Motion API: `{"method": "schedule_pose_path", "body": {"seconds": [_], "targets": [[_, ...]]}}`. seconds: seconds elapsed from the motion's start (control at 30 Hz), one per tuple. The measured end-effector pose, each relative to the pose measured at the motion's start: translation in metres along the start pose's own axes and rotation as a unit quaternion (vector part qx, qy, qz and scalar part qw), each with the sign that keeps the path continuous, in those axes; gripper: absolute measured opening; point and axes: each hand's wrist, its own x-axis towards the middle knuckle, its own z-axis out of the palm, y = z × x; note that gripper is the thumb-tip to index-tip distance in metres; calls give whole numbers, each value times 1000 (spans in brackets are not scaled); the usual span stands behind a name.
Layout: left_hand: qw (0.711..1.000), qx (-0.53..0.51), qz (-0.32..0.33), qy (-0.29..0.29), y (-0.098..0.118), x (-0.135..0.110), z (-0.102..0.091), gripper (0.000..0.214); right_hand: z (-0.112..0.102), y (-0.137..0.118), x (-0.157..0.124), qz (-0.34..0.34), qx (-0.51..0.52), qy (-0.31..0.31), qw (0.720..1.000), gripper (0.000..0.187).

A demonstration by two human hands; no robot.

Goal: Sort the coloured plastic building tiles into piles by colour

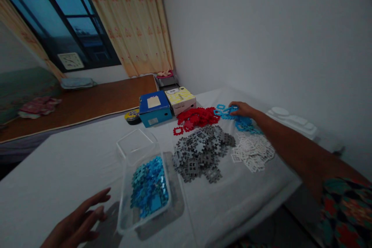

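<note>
My left hand (80,221) hovers beside the clear plastic box (121,205), fingers apart and holding nothing. Inside that box lie many blue interlocking plastic pieces (149,186). Far to the right, my right hand (242,109) reaches over a pile of blue pieces (247,125), its fingers curled down onto light-blue square-frame pieces (222,111); how many they grip is hidden. Nearby on the white cloth are a red pile (200,117), a large grey pile (200,153) and a white pile (253,151) of similar pieces.
Behind the piles stand a blue box (155,109) and a yellow-and-white box (180,100), with a roll of tape (133,117) at their left. A white plastic object (292,122) lies by the wall on the right.
</note>
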Motion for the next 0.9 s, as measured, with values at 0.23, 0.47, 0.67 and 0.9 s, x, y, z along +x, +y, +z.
{"method": "schedule_pose_path", "body": {"seconds": [0.23,0.47,0.67,0.9], "targets": [[993,-95,-53,-43,6,-9,-4,64,-34,-34,5,51,160,16,986,55],[990,-103,57,-77,53,-30,17,59,-13,-230,-16,-167,229,-119,952,50],[979,-137,143,-53,86,-25,30,50,58,-380,-67,-480,111,-275,826,38],[974,-139,169,-62,82,-30,32,48,80,-400,-59,-517,73,-313,794,53]]}}
